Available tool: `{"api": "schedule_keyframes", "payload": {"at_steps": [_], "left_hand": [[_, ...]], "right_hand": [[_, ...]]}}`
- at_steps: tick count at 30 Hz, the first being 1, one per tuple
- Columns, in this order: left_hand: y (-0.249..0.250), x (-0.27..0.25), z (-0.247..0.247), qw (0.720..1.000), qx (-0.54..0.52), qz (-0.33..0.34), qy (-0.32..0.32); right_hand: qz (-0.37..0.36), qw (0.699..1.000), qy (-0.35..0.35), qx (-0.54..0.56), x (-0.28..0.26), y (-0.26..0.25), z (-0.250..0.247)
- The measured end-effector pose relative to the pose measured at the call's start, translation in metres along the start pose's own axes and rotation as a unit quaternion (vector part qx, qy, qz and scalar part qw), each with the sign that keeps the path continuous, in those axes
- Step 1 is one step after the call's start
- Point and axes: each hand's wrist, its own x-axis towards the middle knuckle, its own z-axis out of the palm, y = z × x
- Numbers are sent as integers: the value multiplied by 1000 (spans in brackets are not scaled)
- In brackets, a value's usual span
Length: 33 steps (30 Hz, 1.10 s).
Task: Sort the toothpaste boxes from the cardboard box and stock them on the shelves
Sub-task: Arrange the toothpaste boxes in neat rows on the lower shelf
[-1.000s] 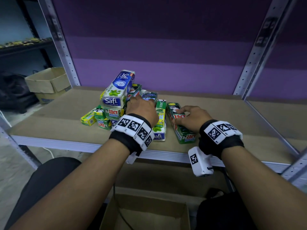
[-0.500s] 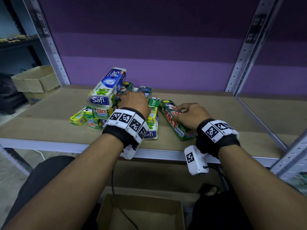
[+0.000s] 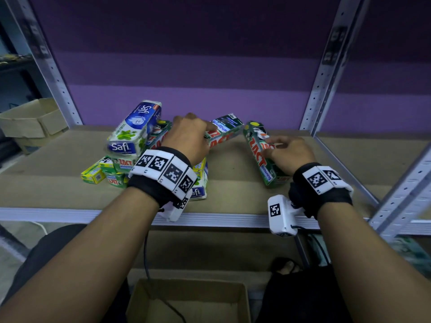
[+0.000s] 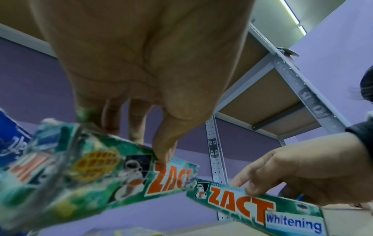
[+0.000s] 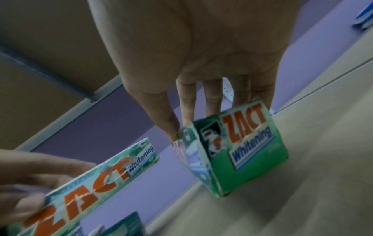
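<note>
Head view: left hand [image 3: 186, 138] pinches a raised Zact box [image 3: 224, 130] — right hand [image 3: 290, 153] grips another [image 3: 262, 159] on the shelf [image 3: 233, 183]

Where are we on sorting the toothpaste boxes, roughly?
Unloading looks done: the cardboard box below shows no toothpaste. In hand: the left hand lifts one Zact box from the mixed pile; the right hand holds another Zact box on the shelf. Left: the pile's Safi, Zact and yellow boxes are unsorted.
</note>
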Motion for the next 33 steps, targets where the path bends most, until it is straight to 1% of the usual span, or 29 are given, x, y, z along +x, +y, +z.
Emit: {"api": "schedule_keyframes", "payload": {"at_steps": [6, 11, 14, 18, 22, 26, 29, 33], "left_hand": [[29, -3, 11, 995, -5, 87, -40], [53, -3, 27, 984, 10, 154, -94], [64, -5, 39, 977, 8, 168, -130], [68, -5, 47, 972, 10, 178, -156], [63, -6, 40, 960, -42, 183, -206], [56, -11, 38, 949, -81, 183, -242], [49, -12, 35, 954, -82, 163, -240], [34, -12, 28, 970, -52, 130, -197]], "right_hand": [[19, 996, 78, 34, 2, 17, -37], [10, 994, 98, 48, -2, 29, -57], [-5, 996, 84, 30, -2, 34, -63], [-43, 997, 67, -27, -3, 40, -66], [-66, 994, 37, -75, -5, 37, -67], [-110, 985, -7, -130, -7, 28, -62], [-124, 980, -38, -151, -10, 20, -55], [-121, 974, -76, -178, -13, 9, -45]]}}
